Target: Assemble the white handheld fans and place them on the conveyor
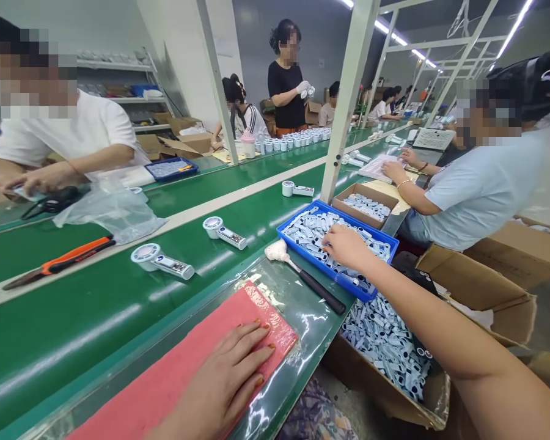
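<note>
a green conveyor bench [73,330] ran across the frame. at lower centre, the left hand [220,382] lay flat and open on a pink pad [165,385], holding nothing. at centre right, the half-curled right hand [348,247] touched pale blue parts [311,235] in a blue tray [303,214]; any grip could not be told.

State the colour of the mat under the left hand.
The mat under the left hand is salmon pink, shown best in the head view.
</note>
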The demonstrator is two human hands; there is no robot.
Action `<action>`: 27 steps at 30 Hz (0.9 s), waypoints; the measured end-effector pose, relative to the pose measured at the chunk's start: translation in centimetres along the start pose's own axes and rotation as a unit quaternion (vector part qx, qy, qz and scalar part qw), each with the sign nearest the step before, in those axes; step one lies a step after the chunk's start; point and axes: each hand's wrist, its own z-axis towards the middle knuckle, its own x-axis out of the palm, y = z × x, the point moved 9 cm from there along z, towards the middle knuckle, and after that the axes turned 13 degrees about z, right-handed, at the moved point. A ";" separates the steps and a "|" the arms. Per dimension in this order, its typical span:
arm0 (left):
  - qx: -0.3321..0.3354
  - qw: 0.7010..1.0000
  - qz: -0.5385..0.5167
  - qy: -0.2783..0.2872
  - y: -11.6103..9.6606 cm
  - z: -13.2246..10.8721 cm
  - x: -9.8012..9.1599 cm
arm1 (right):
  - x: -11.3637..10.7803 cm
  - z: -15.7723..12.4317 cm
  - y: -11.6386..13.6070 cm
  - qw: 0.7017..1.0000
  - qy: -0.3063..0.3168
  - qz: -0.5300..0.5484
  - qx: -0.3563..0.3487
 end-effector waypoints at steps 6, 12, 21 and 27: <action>-0.005 1.000 -0.012 0.000 0.1 -0.2 0.0 | -0.3 -1.7 -1.2 1.000 -0.001 0.013 -0.001; -0.002 1.000 -0.007 -0.007 0.0 0.1 -0.2 | -0.3 -1.7 -1.2 0.999 -0.021 0.035 0.012; -0.002 1.000 -0.009 -0.011 -0.1 0.2 -0.5 | -0.1 -1.6 -0.8 0.998 -0.022 0.058 0.019; -0.008 1.000 -0.027 -0.010 0.1 0.2 -0.4 | 0.1 -0.9 -0.9 0.998 0.010 0.068 0.013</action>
